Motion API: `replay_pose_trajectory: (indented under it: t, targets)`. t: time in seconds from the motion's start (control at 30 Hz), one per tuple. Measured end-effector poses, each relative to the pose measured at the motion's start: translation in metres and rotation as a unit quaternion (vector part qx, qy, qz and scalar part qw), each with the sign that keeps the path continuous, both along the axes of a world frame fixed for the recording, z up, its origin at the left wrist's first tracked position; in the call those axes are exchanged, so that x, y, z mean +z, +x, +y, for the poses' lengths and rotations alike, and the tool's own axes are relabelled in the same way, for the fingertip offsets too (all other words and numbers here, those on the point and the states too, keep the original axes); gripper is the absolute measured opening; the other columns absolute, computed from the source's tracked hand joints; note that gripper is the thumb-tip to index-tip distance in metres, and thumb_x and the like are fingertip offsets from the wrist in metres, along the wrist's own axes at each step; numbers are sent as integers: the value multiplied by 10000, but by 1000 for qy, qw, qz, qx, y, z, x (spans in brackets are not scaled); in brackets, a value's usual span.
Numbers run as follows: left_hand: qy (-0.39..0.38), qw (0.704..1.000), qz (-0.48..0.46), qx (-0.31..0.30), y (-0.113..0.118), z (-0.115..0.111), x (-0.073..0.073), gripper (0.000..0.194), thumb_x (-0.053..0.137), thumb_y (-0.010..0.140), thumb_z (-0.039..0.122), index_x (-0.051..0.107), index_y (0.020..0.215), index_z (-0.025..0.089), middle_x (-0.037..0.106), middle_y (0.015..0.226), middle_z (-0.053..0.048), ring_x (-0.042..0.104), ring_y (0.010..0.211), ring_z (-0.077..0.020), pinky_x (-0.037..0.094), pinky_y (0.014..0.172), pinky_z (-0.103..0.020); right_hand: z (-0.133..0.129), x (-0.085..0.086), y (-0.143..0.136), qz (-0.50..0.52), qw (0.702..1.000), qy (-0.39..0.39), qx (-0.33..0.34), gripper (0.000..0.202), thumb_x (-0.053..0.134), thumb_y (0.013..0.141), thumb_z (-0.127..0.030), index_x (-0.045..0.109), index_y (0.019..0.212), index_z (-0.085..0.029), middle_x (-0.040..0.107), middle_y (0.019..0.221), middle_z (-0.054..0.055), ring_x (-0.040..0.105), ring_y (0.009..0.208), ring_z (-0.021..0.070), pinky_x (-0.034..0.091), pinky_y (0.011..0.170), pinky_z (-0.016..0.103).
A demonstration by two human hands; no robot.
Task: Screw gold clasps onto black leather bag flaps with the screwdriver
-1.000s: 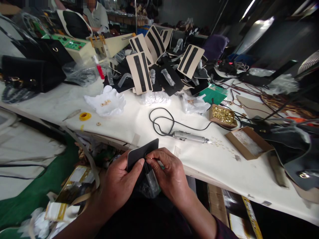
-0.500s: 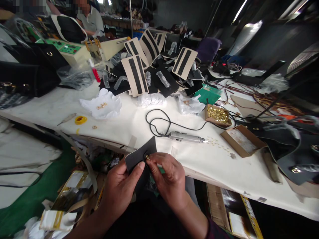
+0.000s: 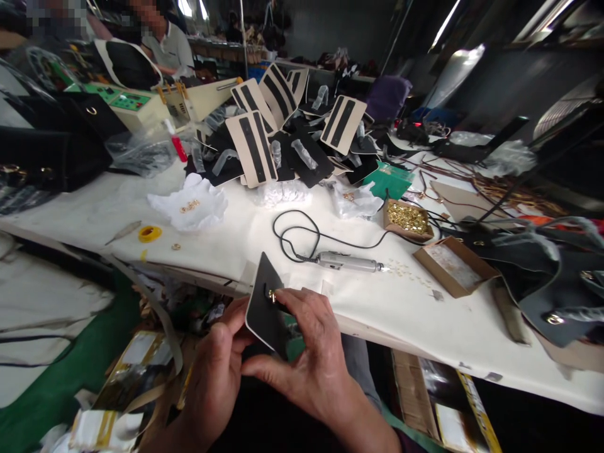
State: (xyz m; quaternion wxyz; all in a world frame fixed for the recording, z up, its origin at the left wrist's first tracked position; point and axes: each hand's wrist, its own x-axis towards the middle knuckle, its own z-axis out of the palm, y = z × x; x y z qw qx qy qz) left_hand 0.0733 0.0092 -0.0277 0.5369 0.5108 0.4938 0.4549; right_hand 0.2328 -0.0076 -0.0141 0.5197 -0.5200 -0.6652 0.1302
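Between my hands, in front of the table edge, a black leather panel (image 3: 265, 318) stands tilted with its pale edge showing. A small gold metal fitting (image 3: 272, 296) sits on its face beside a short black strap or loop. My left hand (image 3: 218, 362) grips the panel from the left, its fingers behind the piece. My right hand (image 3: 311, 352) reaches round from the right, fingertips at the gold fitting and thumb stretched under the lower edge. Just beyond lies a grey electric screwdriver (image 3: 350, 260) with a black cord, tiny gold screws (image 3: 401, 269) scattered by its tip.
Behind the screwdriver is a pile of black and beige panels (image 3: 252, 148). A box of gold fittings (image 3: 408, 218) and an open cardboard box (image 3: 455, 267) stand right. Left are yellow tape (image 3: 150, 233) and white paper (image 3: 189, 204) with gold rings. A person (image 3: 170, 50) sits far left.
The panel has turned more edge-on and shifted slightly left. My left thumb has come off its face, and my right hand has opened wider, its thumb moving below the panel.
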Motion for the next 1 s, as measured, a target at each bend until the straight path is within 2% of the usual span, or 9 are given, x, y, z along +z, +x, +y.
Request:
replay_pose_trajectory:
  t: [0.07, 0.17, 0.33, 0.4, 0.5, 0.57, 0.63, 0.87, 1.0]
  targets:
    - [23, 999, -30, -26, 0, -3, 0, 638, 327, 1061, 641, 760, 1264, 218, 731, 1313, -123, 701, 1180, -315, 609, 982, -406, -4, 1, -3, 5, 1000, -19, -19, 669, 922, 747, -338, 589, 1323, -258, 729, 1188, 99, 683, 1084, 303, 545, 952, 474]
    - [122, 990, 50, -46, 0, -3, 1, 314, 573, 1041, 403, 760, 1267, 292, 703, 1363, -68, 671, 1237, -271, 577, 1043, -346, -10, -2, -3, 49, 997, -41, -36, 453, 749, 851, -154, 618, 1270, -264, 730, 1156, 73, 676, 1077, 259, 542, 950, 416]
    - [274, 943, 174, -69, -2, 7, -8, 361, 658, 983, 198, 715, 1305, 349, 695, 1287, -34, 705, 1140, -208, 624, 915, -283, -20, -4, 7, 151, 980, -130, -7, 218, 655, 921, -175, 712, 1119, -247, 750, 1037, 28, 684, 958, 203, 536, 888, 324]
    - [350, 910, 211, -74, 1, 17, -16, 395, 674, 966, 160, 702, 1309, 354, 675, 1286, -40, 693, 1150, -209, 606, 972, -325, -23, -7, 9, 239, 954, -184, -5, 145, 669, 944, -276, 723, 1068, -223, 739, 948, 20, 672, 861, 192, 536, 794, 299]
    - [433, 857, 266, -90, 13, 34, -28, 364, 733, 934, 182, 711, 1266, 328, 635, 1366, -74, 642, 1244, -276, 555, 1073, -458, -25, -19, 12, 411, 876, -254, -13, 272, 712, 925, -407, 731, 1085, -188, 745, 905, 35, 673, 813, 206, 539, 733, 302]
    - [456, 835, 284, -121, 24, 46, -36, 359, 745, 926, 194, 701, 1263, 309, 585, 1464, -101, 575, 1346, -330, 513, 1122, -538, -22, -29, 17, 491, 826, -277, -29, 351, 735, 900, -438, 740, 1122, -166, 767, 936, 62, 691, 822, 226, 549, 738, 320]
    - [462, 827, 278, -157, 36, 56, -44, 373, 721, 939, 183, 676, 1291, 297, 529, 1537, -121, 524, 1411, -346, 498, 1144, -566, -18, -37, 25, 523, 803, -284, -47, 379, 756, 867, -435, 755, 1120, -153, 781, 954, 77, 701, 810, 230, 550, 740, 327]
    - [449, 839, 236, -198, 61, 73, -63, 392, 746, 933, 220, 646, 1309, 274, 533, 1528, -144, 556, 1377, -332, 566, 1079, -529, -1, -40, 61, 504, 801, -317, -59, 319, 779, 750, -330, 790, 1006, -141, 784, 864, 58, 681, 720, 202, 530, 699, 307]
    - [448, 839, 240, -194, 62, 75, -67, 376, 778, 913, 256, 671, 1274, 255, 580, 1478, -146, 576, 1338, -339, 545, 1093, -552, 9, -39, 71, 454, 807, -369, -82, 253, 765, 716, -311, 769, 890, -128, 714, 690, 24, 568, 563, 142, 413, 527, 259]
